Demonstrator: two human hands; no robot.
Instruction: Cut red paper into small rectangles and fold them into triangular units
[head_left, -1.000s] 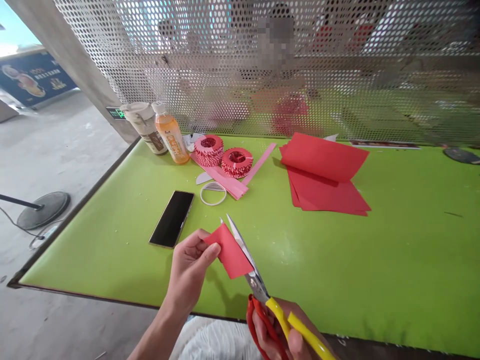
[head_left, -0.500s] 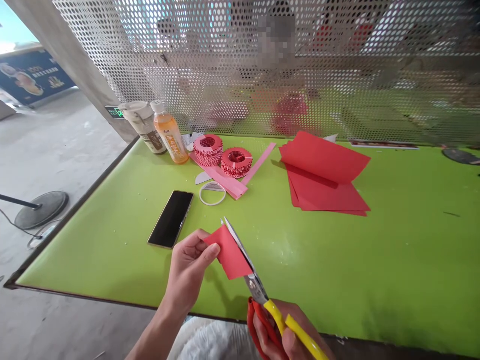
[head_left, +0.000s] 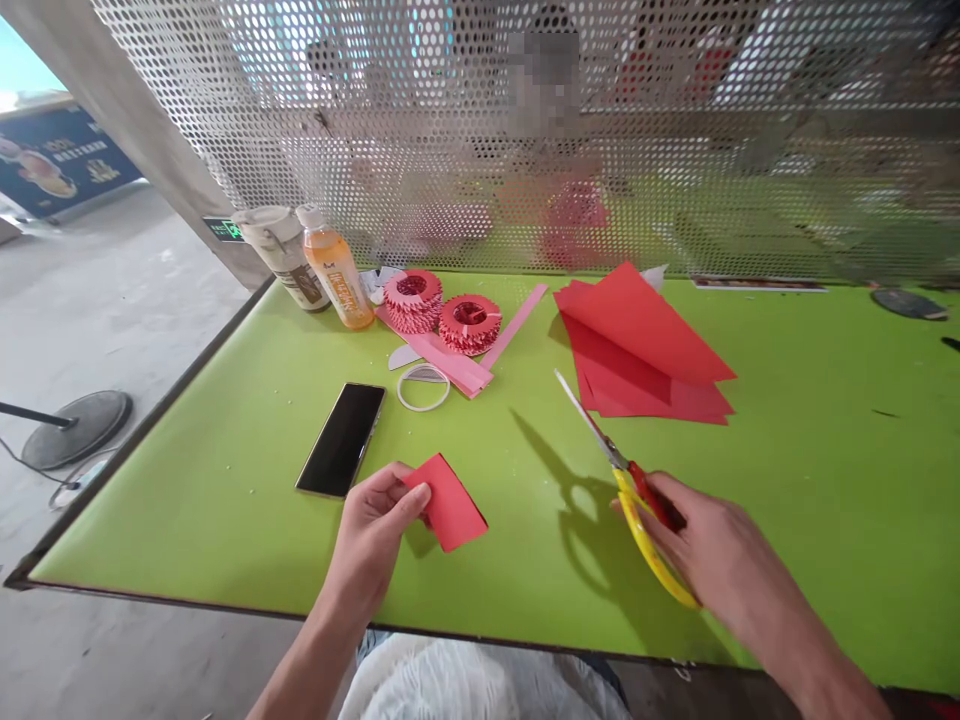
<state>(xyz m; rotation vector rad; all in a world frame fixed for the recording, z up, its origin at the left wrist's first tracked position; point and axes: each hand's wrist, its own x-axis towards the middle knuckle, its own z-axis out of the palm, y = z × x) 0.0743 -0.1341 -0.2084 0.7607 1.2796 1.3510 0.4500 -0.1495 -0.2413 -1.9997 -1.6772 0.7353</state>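
Between thumb and fingers, my left hand (head_left: 381, 515) pinches a small folded piece of red paper (head_left: 452, 508) above the green table (head_left: 247, 540). My right hand (head_left: 709, 545) grips a pair of scissors (head_left: 616, 462) with one red and one yellow handle. Their blades are together and point up and left, apart from the paper. The scissors are held over the table and cast a shadow on it. Beyond the blades lies a stack of large red paper sheets (head_left: 630, 390), the top one folded up at an angle.
A phone (head_left: 342, 440) lies left of my left hand. Behind it are a white ring (head_left: 423, 388), pink paper strips (head_left: 461, 370) and two pleated red paper rings (head_left: 469, 322). A drink bottle (head_left: 339, 270) and a tub (head_left: 281, 255) stand at the back left, before a perforated metal screen (head_left: 420, 150).
The scissors have come off the red paper, and my right hand has carried them to the right, with the blades closed. My left hand stays almost in place, still pinching the paper.
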